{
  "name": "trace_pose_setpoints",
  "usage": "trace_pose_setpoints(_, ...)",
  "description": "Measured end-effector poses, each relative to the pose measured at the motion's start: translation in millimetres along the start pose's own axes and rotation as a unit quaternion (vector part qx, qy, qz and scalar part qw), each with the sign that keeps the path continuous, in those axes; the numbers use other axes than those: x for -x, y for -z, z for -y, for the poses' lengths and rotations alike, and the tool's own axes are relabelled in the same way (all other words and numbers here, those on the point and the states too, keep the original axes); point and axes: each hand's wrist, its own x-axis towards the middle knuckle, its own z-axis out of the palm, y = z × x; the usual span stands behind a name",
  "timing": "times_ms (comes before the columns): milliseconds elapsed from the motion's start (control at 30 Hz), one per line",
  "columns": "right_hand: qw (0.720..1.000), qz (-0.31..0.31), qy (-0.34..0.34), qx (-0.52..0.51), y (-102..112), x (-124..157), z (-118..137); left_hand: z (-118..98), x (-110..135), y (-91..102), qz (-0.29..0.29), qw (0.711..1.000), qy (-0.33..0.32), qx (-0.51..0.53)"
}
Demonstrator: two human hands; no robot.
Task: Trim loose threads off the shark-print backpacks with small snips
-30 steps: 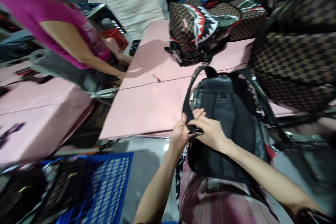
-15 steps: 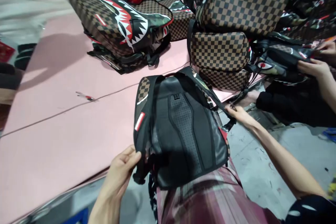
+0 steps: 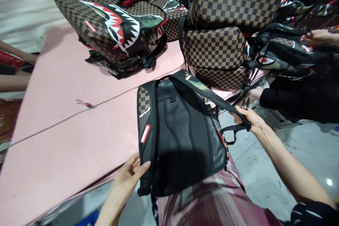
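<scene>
Holds black, mesh-padded backpack (image 3: pixel 182 137) back-up on the lap, top over the smooth pink bench (image 3: pixel 66 141). Pinches its checkered strap (image 3: pixel 144 113) with left hand (image 3: pixel 127 180) fingers; wraps right hand (image 3: pixel 250 122) fingers tight round the camouflage strap (image 3: pixel 209 93).

Bright overhead light, soft shadows, warped edges

Pink table (image 3: pixel 66 141) — one seam runs from left edge to right. A small red tool (image 3: pixel 85 104) lies just beyond the seam. A shark-mouth backpack (image 3: pixel 111 31) lies toward the far edge, and stacked checkered backpacks (image 3: pixel 215 47) sit at the right edge. A black backpack (image 3: pixel 182 137) — top end overlaps the near edge.
</scene>
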Motion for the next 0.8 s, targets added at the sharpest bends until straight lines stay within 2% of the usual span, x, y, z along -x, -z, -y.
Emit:
trace_pose_setpoints(100,0.999,-0.033,0.018,0.029,2.0,-10.2,-11.2,-2.5,-11.5,-6.7,-0.122,0.987,-0.084,-0.062)
trace_pose_setpoints(167,0.989,-0.092,0.068,0.098,1.9,-5.7,-11.2,-3.2,-18.3,-10.5,-0.167,0.971,-0.115,-0.124)
trace_pose_setpoints(233,0.953,-0.138,0.155,0.219,-2.7,8.3,-6.0,-1.9,-23.3,-14.4,-0.166,0.968,-0.127,-0.138)
trace_pose_setpoints(267,0.929,-0.138,0.2,0.281,-7.4,17.2,-2.5,-0.8,-25.0,-16.3,-0.158,0.971,-0.128,-0.127)
trace_pose_setpoints(300,0.905,-0.117,0.237,0.334,-13.4,25.9,0.7,0.6,-26.1,-18.0,-0.147,0.974,-0.127,-0.113)
trace_pose_setpoints(400,0.855,0.013,0.296,0.425,-35.0,40.7,3.0,4.1,-27.2,-21.5,-0.128,0.981,-0.117,-0.089)
trace_pose_setpoints(467,0.825,0.052,0.314,0.467,-46.0,37.4,-3.1,6.1,-27.1,-22.3,-0.123,0.983,-0.11,-0.082)
trace_pose_setpoints(500,0.813,0.047,0.319,0.486,-49.4,32.6,-7.6,7.0,-27.1,-22.5,-0.121,0.984,-0.108,-0.079)
trace_pose_setpoints(633,0.777,-0.038,0.323,0.538,-52.6,9.6,-22.9,11.3,-28.0,-24.0,-0.116,0.984,-0.111,-0.073)
trace_pose_setpoints(800,0.752,-0.049,0.336,0.565,-54.6,-0.8,-24.9,13.5,-28.8,-26.4,-0.125,0.984,-0.108,-0.069)
